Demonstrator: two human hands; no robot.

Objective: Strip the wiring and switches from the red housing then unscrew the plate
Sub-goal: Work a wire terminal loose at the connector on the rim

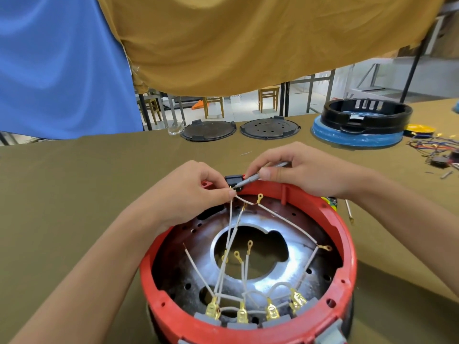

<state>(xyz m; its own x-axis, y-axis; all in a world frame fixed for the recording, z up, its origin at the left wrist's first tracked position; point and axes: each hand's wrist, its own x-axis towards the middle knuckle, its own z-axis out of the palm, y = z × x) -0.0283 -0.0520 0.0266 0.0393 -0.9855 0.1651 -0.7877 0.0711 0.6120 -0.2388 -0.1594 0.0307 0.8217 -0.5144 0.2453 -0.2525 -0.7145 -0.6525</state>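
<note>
The red housing [248, 319] sits on the worktop [74, 182]. At its far rim, the left hand [193, 192] pinches a white wire [229, 219] beside the black switch [234, 180]. The right hand [303, 170] grips a screwdriver [258, 176], its shaft slanting leftward, tip on the switch.

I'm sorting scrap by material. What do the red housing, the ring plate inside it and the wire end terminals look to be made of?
Red housing: probably moulded plastic, matte, ribbed. Ring plate: bare metal, shiny with glare, partly discoloured. Terminals: brass-coloured metal, glossy.
</note>
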